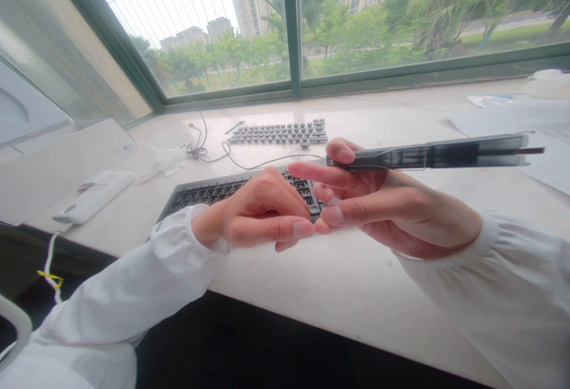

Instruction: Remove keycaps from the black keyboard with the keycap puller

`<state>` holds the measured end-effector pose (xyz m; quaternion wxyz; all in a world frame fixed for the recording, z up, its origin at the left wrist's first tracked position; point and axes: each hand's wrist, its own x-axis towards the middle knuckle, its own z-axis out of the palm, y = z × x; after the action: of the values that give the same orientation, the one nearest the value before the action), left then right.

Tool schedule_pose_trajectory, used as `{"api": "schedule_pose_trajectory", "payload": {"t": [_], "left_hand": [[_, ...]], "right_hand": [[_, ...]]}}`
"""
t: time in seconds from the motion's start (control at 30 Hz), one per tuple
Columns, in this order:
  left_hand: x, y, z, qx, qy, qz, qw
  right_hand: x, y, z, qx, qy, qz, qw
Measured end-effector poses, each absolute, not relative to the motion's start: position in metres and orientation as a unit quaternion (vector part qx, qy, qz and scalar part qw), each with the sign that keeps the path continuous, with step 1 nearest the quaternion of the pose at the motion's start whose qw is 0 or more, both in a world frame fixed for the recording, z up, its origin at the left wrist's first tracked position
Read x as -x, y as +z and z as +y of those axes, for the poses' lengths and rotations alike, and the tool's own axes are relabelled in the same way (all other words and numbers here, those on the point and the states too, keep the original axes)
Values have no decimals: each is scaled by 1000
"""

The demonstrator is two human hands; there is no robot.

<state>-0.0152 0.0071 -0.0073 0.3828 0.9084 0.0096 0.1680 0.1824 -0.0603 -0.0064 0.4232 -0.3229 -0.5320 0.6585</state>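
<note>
My left hand (267, 208) is closed, its thumb stretched along the curled fingers; what they pinch, if anything, is hidden. Its fingertips meet those of my right hand (378, 199) over the table. A long, slim, dark tool with a thin metal wire along its side (427, 154) lies in the crook of my right fingers and points right; its exact kind does not show. The right thumb and a finger are also pressed close at the left fingertips. Under both hands is a black keyboard (209, 192) with square key sockets bare of caps, partly covered by the hands.
Loose dark keycaps (280, 133) lie in rows near the window, beside a thin greenish stick (235, 127). A cable (227, 150) loops behind the keyboard. A white power strip (95, 196) sits left, papers (538, 133) right. The white table's front edge (285, 313) is near me.
</note>
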Motion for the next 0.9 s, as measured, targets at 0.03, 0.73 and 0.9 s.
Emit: {"api": "schedule_pose_trajectory", "payload": {"t": [0.03,0.73,0.9], "left_hand": [[15,-7,7,-911,165,11,379],[14,-9,8,-916,147,-21,374],[14,-9,8,-915,141,-12,378]], "right_hand": [[-182,-6,-60,323,656,-535,422],[-186,-6,-60,293,689,-512,421],[-185,-6,-60,299,693,-513,408]]}}
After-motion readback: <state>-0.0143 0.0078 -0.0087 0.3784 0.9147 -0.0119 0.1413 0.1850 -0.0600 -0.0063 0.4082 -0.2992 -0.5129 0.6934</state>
